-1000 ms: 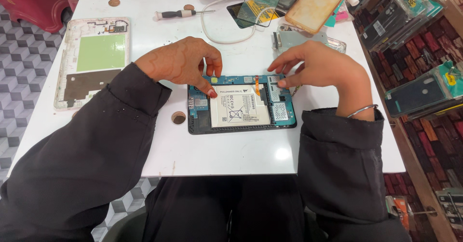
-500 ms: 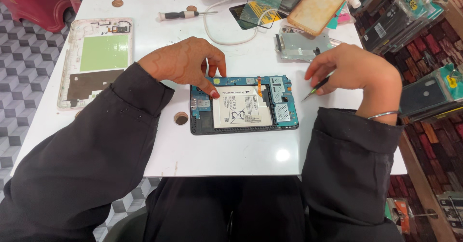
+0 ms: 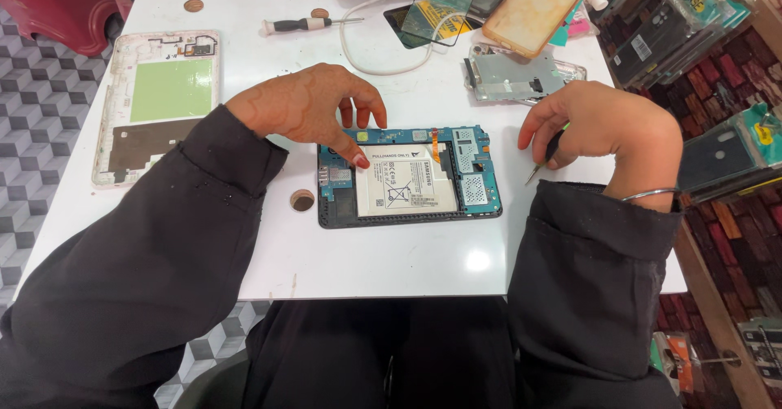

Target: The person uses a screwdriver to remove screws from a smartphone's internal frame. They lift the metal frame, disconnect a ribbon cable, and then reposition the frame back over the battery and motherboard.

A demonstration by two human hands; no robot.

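Head view shows the opened tablet (image 3: 410, 178) lying flat at the white table's (image 3: 391, 254) centre, the left hand (image 3: 305, 107) pinning its top-left corner with spread fingers to steady it, while the right hand (image 3: 603, 128), just beside it, grips a small screwdriver (image 3: 544, 158).

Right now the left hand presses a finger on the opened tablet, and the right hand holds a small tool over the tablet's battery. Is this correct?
Not quite. The head view shows the right hand holding the small tool on the white table, beside the opened tablet, not over its battery. The left hand does press a finger on the tablet.
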